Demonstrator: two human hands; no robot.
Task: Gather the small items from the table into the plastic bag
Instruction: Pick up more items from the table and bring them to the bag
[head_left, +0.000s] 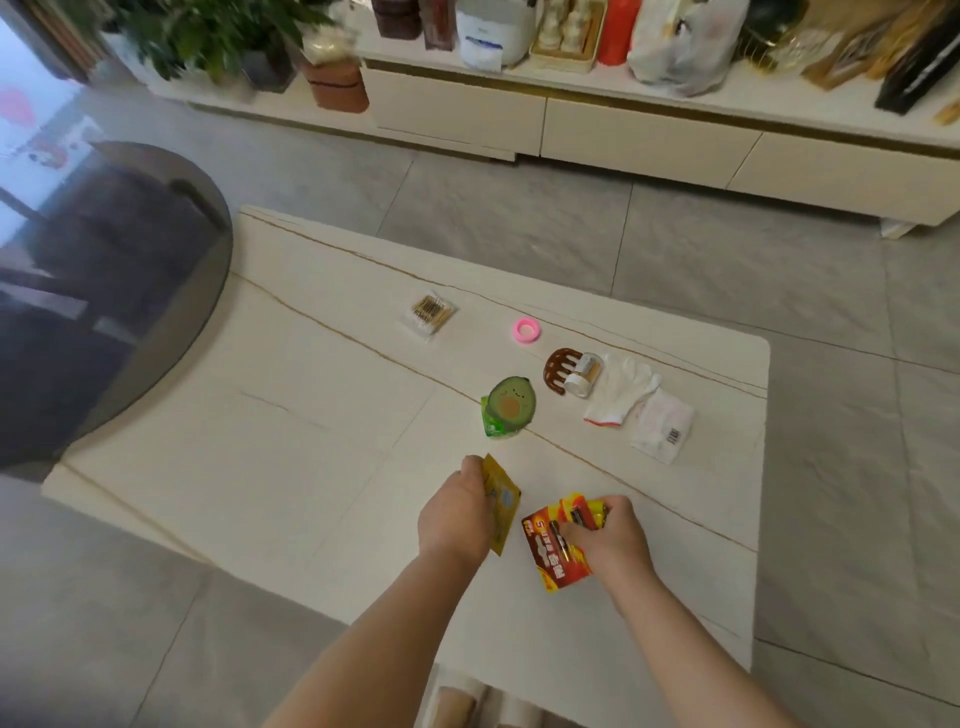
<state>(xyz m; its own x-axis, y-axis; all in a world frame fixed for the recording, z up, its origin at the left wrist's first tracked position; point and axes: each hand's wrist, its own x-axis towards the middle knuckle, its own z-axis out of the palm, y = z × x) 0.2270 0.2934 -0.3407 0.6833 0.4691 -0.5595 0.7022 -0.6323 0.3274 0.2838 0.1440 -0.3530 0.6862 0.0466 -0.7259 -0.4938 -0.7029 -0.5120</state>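
My left hand (453, 512) grips a yellow sachet (502, 506) above the near part of the white table (291, 431). My right hand (610, 535) holds a red and yellow battery pack (551, 551) just to its right. Farther out lie an avocado-shaped item on a green packet (510, 405), a brown hair claw (561, 371), a small jar (584, 375), a white glove (621, 389), a white packet with a barcode (662, 428), a pink ring-shaped item (527, 330) and a pack of cotton swabs (428, 313). No plastic bag lies on the table.
A dark round glass table (104, 291) overlaps the white table's left side. A long low cabinet (623, 135) crowded with bottles, plants and a white plastic bag (680, 44) runs along the back. Grey tiled floor surrounds the table.
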